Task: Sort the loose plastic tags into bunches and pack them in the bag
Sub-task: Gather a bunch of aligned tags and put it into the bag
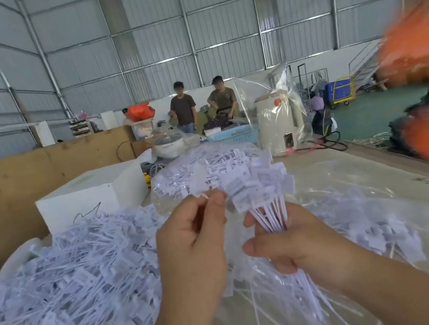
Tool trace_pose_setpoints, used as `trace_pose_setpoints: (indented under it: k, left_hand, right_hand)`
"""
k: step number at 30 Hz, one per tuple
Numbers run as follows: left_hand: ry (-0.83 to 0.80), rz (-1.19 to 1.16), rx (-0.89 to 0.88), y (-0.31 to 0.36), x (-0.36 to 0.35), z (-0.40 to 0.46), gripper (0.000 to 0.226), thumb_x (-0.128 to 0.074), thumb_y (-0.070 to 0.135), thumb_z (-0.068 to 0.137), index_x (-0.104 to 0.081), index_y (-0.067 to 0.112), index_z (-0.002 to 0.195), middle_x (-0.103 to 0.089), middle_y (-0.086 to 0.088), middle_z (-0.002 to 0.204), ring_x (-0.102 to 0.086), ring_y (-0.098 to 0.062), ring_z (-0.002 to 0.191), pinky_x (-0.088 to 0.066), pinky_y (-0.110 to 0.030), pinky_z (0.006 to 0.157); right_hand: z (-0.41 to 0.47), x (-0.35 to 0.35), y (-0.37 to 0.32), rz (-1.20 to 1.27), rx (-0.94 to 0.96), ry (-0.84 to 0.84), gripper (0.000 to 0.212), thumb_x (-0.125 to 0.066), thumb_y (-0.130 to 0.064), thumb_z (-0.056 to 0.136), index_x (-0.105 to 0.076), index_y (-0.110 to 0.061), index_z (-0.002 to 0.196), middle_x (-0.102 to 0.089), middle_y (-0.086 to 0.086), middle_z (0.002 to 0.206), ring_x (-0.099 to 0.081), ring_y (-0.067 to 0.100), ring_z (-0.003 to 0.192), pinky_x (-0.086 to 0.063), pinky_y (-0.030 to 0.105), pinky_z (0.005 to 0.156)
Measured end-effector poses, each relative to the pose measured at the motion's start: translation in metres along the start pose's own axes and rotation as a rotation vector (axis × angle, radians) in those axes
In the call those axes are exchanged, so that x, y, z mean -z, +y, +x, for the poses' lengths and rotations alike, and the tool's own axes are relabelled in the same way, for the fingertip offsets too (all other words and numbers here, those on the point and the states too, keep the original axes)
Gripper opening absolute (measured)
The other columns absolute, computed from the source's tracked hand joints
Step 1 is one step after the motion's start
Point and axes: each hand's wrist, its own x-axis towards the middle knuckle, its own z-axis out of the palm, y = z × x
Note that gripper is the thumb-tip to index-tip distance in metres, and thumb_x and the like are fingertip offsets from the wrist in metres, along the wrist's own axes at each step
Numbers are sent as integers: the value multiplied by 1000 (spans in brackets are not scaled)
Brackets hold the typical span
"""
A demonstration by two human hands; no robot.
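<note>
Big shed, grey metal walls point(147, 32) far behind grip. Green floor point(374, 114) off right. Brown board point(40, 173) at left. Daylight.

Seen from head height, facing forward and down, close over both hands point(237, 243) and the table point(349, 169); hall beyond.

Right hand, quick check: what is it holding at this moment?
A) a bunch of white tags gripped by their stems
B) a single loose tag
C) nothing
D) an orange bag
A: the right hand grips a bunch of white tags by the stems, heads fanned out above it, while the left hand pinches one tag beside it.
</note>
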Motion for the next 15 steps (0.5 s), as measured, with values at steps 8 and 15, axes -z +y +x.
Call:
trace_pose_setpoints:
  k: [8,15]
  left_hand:
    - [112,-10,-342,28,11,-8,20,-51,53,94,-67,44,86,-62,9,71,-56,-3,64,-46,-18,59]
    - [-110,-58,19,9,-8,-23,29,-58,37,91,-63,25,65,-60,2,58,-52,-4,52,-43,-15,53]
  right_hand:
    - [-4,-7,-1,-119,191,-5,30,-84,-20,60,-65,-26,83,-39,-9,48,-39,6,41,-36,17,47]
    - [-15,-11,-15,-366,403,119,24,-78,-5,76,-67,-25,80,-57,-23,54,-54,-8,52,-38,5,51]
